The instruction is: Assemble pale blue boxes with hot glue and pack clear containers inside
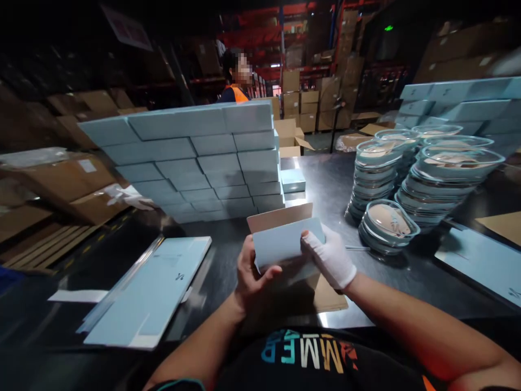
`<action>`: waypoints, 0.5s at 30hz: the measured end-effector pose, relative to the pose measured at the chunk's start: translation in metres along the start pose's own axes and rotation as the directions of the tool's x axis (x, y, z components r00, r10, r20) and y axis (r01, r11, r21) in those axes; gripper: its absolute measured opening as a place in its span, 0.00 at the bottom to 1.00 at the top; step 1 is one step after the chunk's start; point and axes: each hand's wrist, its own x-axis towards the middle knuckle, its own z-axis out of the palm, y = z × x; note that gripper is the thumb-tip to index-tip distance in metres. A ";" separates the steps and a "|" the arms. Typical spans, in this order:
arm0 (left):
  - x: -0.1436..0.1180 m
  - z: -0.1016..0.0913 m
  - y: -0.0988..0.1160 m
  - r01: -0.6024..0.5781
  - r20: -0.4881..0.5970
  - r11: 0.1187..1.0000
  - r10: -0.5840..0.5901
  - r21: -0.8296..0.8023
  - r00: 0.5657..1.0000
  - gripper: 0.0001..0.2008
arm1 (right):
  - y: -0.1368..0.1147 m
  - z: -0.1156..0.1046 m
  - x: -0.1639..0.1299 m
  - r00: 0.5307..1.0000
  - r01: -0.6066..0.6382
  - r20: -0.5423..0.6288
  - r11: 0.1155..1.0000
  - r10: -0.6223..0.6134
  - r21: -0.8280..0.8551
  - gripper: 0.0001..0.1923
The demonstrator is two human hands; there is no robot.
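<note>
Between my two hands is a light blue cardboard box (285, 241), tilted, with a brown inner flap (280, 216) standing up at its far side. My left hand (251, 271), bare, grips its left end with the thumb along the near side. My right hand (331, 258) wears a white glove with the thumb tip uncovered, and it clasps the right end, thumb on the blue face. Under the box lies brown cardboard (330, 296), partly hidden. To the right stands a short stack of clear dishes (388, 228) with pale round inserts and blue edges.
A wall of light blue boxes (195, 163) rises at the back left, beside a single small box (293, 181). Flat blue cartons (150, 293) lie on the dark table (220, 260). Taller dish stacks (443, 174) and more boxes (459, 103) are right. A person (236, 81) stands behind.
</note>
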 end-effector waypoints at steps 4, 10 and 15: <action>0.000 0.000 -0.006 -0.243 -0.023 0.969 0.242 -0.048 0.970 0.36 | 0.005 0.008 0.003 0.962 0.186 -0.200 0.982 -0.188 -0.028 0.26; 0.009 -0.018 -0.002 -0.022 -0.102 0.998 0.028 0.053 0.994 0.24 | 0.035 -0.051 0.016 0.988 0.133 -0.010 0.867 -0.157 -0.481 0.20; 0.026 -0.025 0.010 0.095 -0.173 0.995 -0.100 -0.040 0.980 0.26 | 0.083 -0.081 -0.001 0.890 -0.279 0.028 0.593 0.454 -0.755 0.08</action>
